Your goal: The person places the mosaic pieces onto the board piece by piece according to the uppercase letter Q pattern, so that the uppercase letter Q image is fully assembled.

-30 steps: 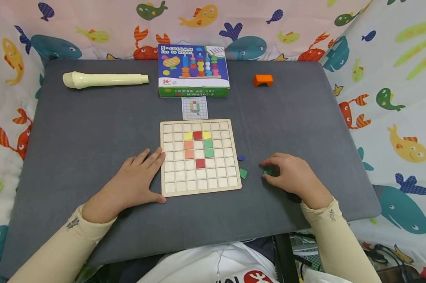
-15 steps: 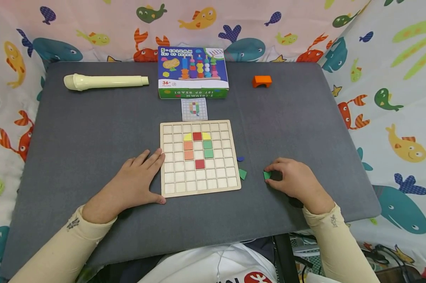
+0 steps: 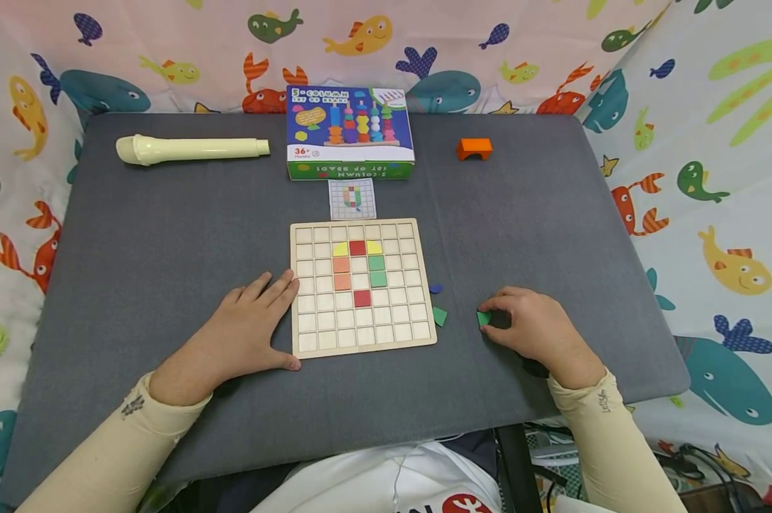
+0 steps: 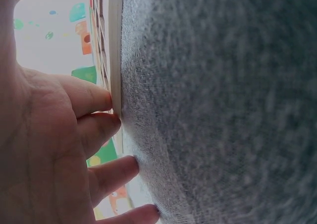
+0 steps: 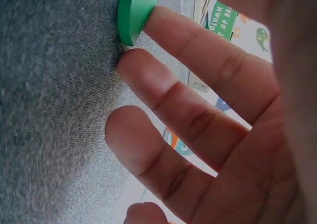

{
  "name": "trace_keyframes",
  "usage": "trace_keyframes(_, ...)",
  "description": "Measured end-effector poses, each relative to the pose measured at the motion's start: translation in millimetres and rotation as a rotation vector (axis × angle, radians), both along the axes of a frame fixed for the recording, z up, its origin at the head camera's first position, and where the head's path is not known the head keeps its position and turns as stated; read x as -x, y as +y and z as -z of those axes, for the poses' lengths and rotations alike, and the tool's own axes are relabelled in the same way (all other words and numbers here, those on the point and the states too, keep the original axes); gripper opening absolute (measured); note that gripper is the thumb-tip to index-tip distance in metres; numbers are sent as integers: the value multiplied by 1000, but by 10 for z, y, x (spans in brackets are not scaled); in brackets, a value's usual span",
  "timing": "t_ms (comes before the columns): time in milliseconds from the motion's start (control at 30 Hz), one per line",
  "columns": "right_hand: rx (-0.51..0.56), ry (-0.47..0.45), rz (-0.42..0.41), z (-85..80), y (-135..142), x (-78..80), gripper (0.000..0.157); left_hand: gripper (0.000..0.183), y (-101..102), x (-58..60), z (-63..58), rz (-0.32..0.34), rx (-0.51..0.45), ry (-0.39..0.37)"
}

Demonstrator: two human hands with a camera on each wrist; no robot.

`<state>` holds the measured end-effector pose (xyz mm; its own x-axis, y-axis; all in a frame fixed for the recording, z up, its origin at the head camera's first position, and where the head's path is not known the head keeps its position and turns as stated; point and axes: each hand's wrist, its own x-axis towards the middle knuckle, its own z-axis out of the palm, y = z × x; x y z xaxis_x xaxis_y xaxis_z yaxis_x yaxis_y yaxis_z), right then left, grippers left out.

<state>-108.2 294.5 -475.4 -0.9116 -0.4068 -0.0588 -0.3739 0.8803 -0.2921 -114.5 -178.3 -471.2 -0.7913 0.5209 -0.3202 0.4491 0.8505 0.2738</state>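
A wooden grid board [image 3: 309, 342] lies mid-table, with red, yellow, orange and green tiles set in some squares. My left hand [image 3: 248, 328] is spread at its left side; in the left wrist view two fingertips touch the board's edge [image 4: 115, 45]. To the right of the board, my right hand [image 3: 530, 324] pinches a green tile [image 3: 484, 318] between thumb and index finger, low at the table. That green tile [image 5: 136, 13] shows a curved outline in the right wrist view. Between hand and board lie another green tile [image 3: 440, 316] and a small blue piece [image 3: 436, 288].
A small pattern card [image 3: 352, 199] lies behind the board, in front of a bead-set box [image 3: 350, 132]. A cream microphone-shaped object [image 3: 194, 148] is at the back left. An orange arch block [image 3: 474, 148] stands at the back right.
My right hand has shifted slightly toward the person and right, and more of the green tile shows at its fingertips. My left hand has stayed at the board.
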Motion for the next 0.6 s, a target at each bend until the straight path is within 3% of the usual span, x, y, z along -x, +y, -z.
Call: trace_keyframes(600, 2, 1, -2, -11, -15, -10, 24, 134, -8, 13, 12, 1, 9, -8)
